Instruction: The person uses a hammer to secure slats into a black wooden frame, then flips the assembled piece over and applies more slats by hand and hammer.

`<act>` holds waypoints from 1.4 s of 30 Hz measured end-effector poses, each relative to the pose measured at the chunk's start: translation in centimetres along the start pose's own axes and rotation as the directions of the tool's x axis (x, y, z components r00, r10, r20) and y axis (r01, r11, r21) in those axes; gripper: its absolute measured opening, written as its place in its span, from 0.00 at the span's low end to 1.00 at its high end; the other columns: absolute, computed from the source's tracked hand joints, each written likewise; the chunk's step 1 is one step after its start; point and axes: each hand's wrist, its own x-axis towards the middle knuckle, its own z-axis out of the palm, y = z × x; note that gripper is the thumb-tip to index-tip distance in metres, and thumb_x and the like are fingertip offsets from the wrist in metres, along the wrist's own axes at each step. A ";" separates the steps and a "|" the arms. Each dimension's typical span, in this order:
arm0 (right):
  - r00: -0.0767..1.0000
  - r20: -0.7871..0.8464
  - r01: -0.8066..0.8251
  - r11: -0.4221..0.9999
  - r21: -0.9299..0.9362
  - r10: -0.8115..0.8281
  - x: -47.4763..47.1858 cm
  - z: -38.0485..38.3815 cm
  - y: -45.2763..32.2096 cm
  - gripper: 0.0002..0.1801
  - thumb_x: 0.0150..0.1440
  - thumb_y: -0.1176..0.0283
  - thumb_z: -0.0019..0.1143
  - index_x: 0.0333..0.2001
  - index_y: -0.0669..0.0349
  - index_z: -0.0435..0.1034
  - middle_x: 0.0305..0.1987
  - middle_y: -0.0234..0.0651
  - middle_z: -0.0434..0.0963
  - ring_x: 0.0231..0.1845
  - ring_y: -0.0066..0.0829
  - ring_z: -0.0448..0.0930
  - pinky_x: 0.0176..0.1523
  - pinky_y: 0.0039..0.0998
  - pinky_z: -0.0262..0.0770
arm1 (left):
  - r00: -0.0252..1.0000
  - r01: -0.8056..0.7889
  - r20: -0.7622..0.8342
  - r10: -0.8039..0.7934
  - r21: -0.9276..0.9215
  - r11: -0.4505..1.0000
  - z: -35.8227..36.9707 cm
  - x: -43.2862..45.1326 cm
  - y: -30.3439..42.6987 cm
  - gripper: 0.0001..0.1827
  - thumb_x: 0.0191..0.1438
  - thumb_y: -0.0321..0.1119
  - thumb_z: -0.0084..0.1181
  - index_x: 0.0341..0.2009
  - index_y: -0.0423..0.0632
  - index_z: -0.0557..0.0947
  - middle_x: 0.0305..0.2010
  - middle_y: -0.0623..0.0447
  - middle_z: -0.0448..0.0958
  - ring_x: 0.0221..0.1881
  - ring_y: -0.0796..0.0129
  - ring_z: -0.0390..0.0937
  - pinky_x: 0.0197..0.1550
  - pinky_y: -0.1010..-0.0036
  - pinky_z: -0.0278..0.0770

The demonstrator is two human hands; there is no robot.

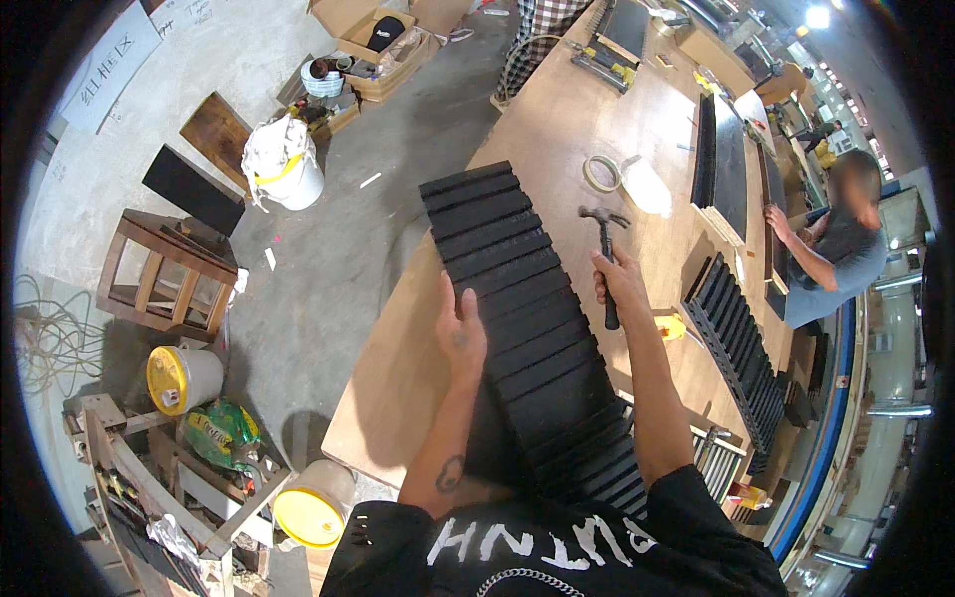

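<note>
A long black slatted panel (522,291) lies on the wooden workbench (403,358), its far end pointing away from me and its near part close to my body. At its left edge is my left hand (460,328), fingers extended and thumb apart; the fingertips are partly hidden beside the edge. To the right of the panel, my right hand (621,280) grips a claw hammer (606,231) by its dark handle, with the head above the fist. Beyond the hammer are a roll of tape (601,173) and a white piece of material (646,186).
A second slatted panel (735,358) and a yellow tool (670,327) lie on the right. Across the bench a co-worker (835,239) handles a dark board. Black boards (727,172) lie further back. Buckets (287,179), a wooden frame (168,272) and cartons (388,71) stand on the left floor.
</note>
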 end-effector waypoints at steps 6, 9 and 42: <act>0.972 0.232 0.065 0.985 -0.163 -0.026 -0.1 -0.9 -0.4 0.12 0.58 0.69 0.54 0.44 0.63 0.68 0.19 0.27 0.66 0.13 0.17 0.64 0.16 0.23 0.61 | 0.997 -0.070 -0.025 0.071 0.046 0.997 -0.4 0.6 -1.2 0.29 0.62 0.40 0.47 0.64 0.40 0.63 0.65 0.40 0.65 0.65 0.52 0.63 0.65 0.69 0.57; 0.999 0.038 -0.016 1.000 0.008 0.016 0.4 -1.4 0.5 0.12 0.58 0.68 0.56 0.43 0.62 0.69 0.19 0.27 0.66 0.13 0.17 0.64 0.16 0.23 0.60 | 0.998 0.058 0.019 -0.062 0.163 0.985 -0.6 -0.1 1.2 0.29 0.63 0.40 0.46 0.64 0.40 0.62 0.66 0.40 0.63 0.66 0.53 0.61 0.66 0.68 0.55; 0.934 0.355 -0.058 0.995 0.076 0.027 1.4 3.5 -1.3 0.07 0.53 0.75 0.55 0.30 0.58 0.63 0.17 0.25 0.64 0.13 0.17 0.63 0.14 0.22 0.59 | 1.000 0.003 0.002 -0.003 -0.045 0.999 1.1 0.6 -1.1 0.30 0.61 0.39 0.49 0.64 0.39 0.62 0.69 0.44 0.59 0.69 0.58 0.56 0.68 0.70 0.51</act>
